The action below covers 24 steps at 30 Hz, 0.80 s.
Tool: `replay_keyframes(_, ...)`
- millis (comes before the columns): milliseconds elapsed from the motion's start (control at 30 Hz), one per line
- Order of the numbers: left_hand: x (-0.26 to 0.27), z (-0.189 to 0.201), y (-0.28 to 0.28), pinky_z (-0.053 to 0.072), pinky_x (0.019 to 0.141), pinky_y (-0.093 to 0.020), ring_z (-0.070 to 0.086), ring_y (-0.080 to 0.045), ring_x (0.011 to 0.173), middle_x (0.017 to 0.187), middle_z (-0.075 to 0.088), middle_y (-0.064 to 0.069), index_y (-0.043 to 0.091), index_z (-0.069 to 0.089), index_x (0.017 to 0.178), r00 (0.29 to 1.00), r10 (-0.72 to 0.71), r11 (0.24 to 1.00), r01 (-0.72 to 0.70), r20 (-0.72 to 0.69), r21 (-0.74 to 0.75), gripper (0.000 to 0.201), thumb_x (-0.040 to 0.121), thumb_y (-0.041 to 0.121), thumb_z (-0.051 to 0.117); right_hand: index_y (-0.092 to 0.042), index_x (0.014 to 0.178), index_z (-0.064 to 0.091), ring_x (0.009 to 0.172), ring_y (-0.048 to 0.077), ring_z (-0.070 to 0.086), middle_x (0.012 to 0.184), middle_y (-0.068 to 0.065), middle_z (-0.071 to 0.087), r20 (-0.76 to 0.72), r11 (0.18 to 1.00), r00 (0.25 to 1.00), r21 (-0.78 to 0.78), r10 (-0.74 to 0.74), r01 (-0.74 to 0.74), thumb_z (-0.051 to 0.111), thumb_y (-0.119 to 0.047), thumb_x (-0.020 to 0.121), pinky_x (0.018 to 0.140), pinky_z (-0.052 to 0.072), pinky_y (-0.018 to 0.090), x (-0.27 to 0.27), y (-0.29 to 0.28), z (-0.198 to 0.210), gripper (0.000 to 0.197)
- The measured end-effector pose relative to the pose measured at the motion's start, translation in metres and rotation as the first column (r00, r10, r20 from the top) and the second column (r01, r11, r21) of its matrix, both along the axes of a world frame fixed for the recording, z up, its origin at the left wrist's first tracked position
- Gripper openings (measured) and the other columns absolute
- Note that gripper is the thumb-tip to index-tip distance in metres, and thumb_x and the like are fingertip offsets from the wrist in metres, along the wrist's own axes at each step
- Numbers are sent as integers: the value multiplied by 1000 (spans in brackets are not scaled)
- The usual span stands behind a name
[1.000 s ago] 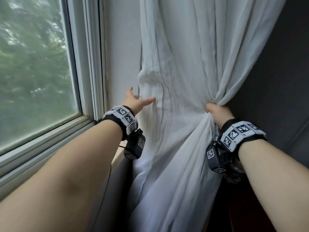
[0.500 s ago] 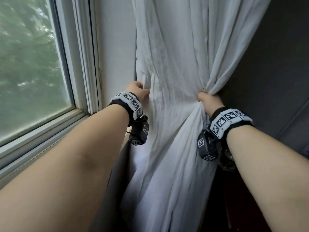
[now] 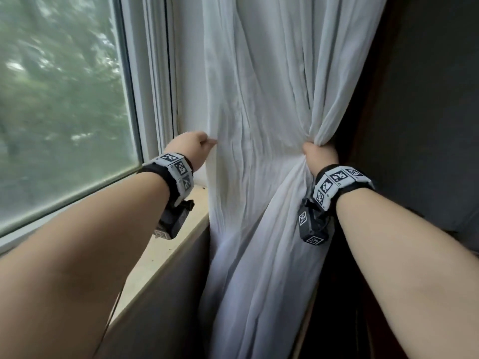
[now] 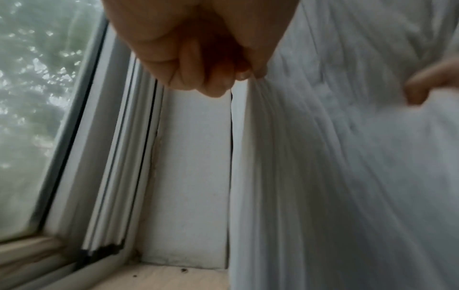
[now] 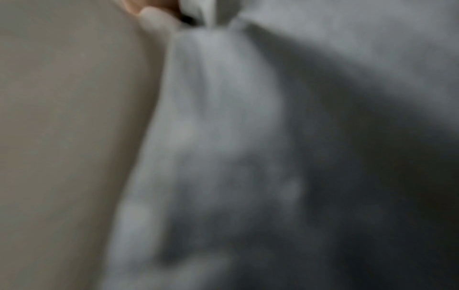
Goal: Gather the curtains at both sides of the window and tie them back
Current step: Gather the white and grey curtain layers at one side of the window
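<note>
A white curtain [image 3: 261,104] hangs at the right side of the window, partly gathered. My left hand [image 3: 194,147] pinches the curtain's left edge with curled fingers; in the left wrist view the fingertips [image 4: 223,86] nip the fold of the curtain [image 4: 323,176]. My right hand [image 3: 317,154] grips the bunched right part of the fabric at the same height. The right wrist view is blurred and shows gathered cloth [image 5: 218,98] hanging below one finger [image 5: 156,19]. No tie-back is in sight.
The window pane [image 3: 57,99] and its white frame [image 3: 150,86] stand at the left, with a pale sill [image 3: 181,239] under my left wrist. A dark wall [image 3: 427,99] lies to the right of the curtain.
My left hand went from spread open beside the curtain to closing on its left edge. The right hand kept its grip on the bunched cloth. The view shifted slightly.
</note>
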State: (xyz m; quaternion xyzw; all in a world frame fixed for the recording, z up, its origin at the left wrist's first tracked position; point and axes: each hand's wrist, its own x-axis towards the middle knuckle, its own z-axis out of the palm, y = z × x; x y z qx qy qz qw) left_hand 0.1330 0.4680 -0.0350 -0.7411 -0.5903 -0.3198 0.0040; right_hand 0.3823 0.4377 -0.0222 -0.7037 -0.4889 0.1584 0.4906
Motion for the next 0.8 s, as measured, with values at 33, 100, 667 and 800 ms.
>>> replay_keyframes(33,-1,0,-5,35,66,-26,47,-24,73,68,45,-1,9,45,62,997,-73,996,71,39,56,43,96,35,43,-7,60,39,75,21,41,80,15,45,8,1000,1000,4,6,-6,50,-13,86,63,29,26,-4,2,0,29)
replay_keyframes(100,8,2,-22,32,73,-21,46,-16,82,87,45,0,5,52,67,958,-270,954,254,92,159,37,95,28,47,-4,68,47,77,23,44,81,14,47,-11,1000,1000,-6,16,-16,50,-14,85,66,31,29,-12,1,1,20)
replay_keyframes(667,141,-23,-39,36,57,-22,55,-10,76,82,62,6,19,34,84,63,-277,622,772,959,130,44,71,-23,38,-12,115,65,103,24,66,112,8,69,-481,967,847,4,226,-256,80,-65,44,100,47,40,35,-11,-14,90)
replay_keyframes(800,150,-39,-34,42,68,-25,56,-15,78,82,62,3,18,43,92,111,-313,529,845,943,76,46,60,-15,42,-7,105,68,89,22,70,95,9,73,-473,912,816,-62,331,-406,80,-61,49,89,53,34,31,-24,-2,79)
